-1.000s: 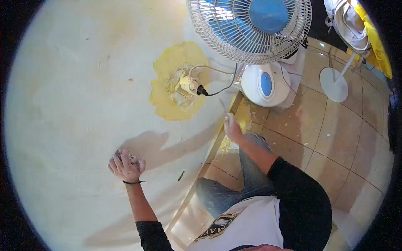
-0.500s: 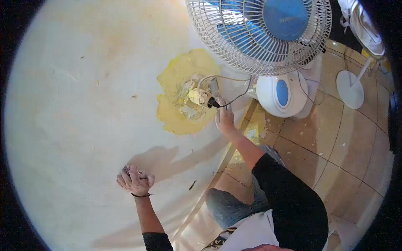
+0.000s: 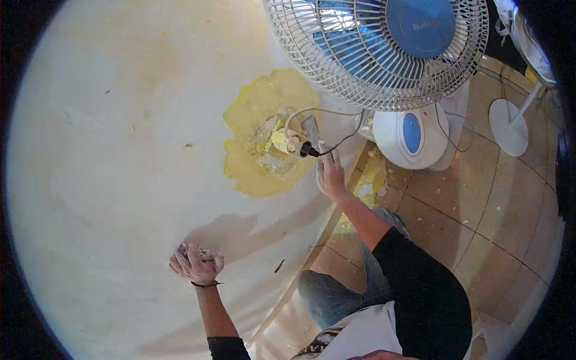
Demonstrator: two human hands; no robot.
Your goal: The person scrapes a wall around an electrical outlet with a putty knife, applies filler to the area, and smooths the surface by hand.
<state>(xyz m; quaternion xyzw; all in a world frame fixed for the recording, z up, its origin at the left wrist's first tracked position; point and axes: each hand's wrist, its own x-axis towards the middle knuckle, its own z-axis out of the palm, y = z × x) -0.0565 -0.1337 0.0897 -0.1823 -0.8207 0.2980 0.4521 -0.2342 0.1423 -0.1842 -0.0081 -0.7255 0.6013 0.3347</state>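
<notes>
My right hand (image 3: 332, 178) reaches to the damaged wall patch, its fingers around the handle of a putty knife (image 3: 310, 128). The grey blade lies against the patch, and the handle is mostly hidden. Just beside it, a black plug (image 3: 309, 150) sits in a pale socket box (image 3: 288, 143) that hangs from the wall. Around the box spreads a yellow patch (image 3: 252, 177) of exposed wall with a rough, crumbly middle. Lower left, my left hand (image 3: 197, 264) is closed on a dusty, whitish-purple lump (image 3: 207, 254) close to the wall. Both hands are powdered white.
A white and blue fan (image 3: 420, 30) stands close on the upper right, its base (image 3: 384, 141) near the wall. A cable (image 3: 347, 137) runs from the plug towards it. Debris (image 3: 366, 191) dots the tiled floor (image 3: 444, 204). Another white stand (image 3: 509, 129) is farther right.
The view has shifted slightly, so the fan and both hands appear a little farther right. My right hand stays at the patch and my left hand keeps the lump.
</notes>
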